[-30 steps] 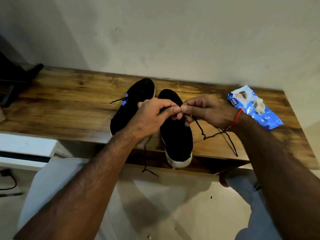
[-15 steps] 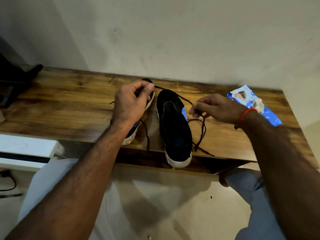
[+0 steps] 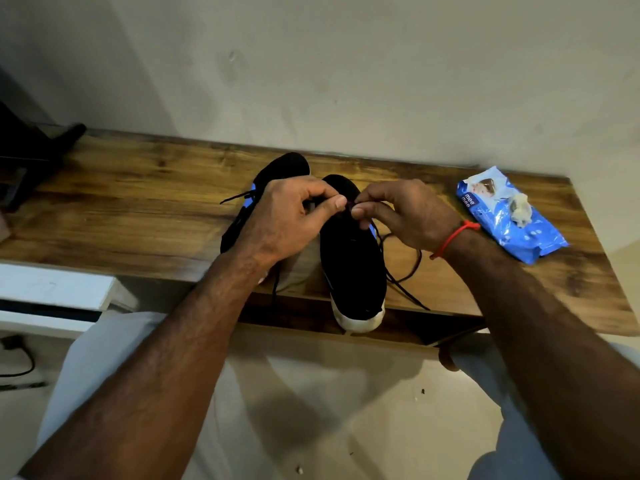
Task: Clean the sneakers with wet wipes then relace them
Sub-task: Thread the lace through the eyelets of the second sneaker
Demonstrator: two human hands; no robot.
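Two black sneakers with white soles stand side by side on the wooden shelf [image 3: 145, 206]. The right sneaker [image 3: 353, 271] points its toe over the front edge. The left sneaker [image 3: 277, 171] is partly hidden under my left hand [image 3: 287, 220]. Both hands meet above the right sneaker's opening. My left hand pinches a black lace between thumb and fingers. My right hand [image 3: 405, 213] pinches the lace too, fingertip to fingertip with the left. Loose black lace [image 3: 405, 271] trails on the shelf to the right of the shoe.
A blue wet wipes pack [image 3: 509, 216] lies at the shelf's right end with a crumpled used wipe [image 3: 519, 209] on top. A dark object [image 3: 31, 157] sits at the far left. The wall runs close behind the shelf. My knees are below the front edge.
The hands were apart half a second ago, pulling the lace out to both sides. They have come back together over the right sneaker.
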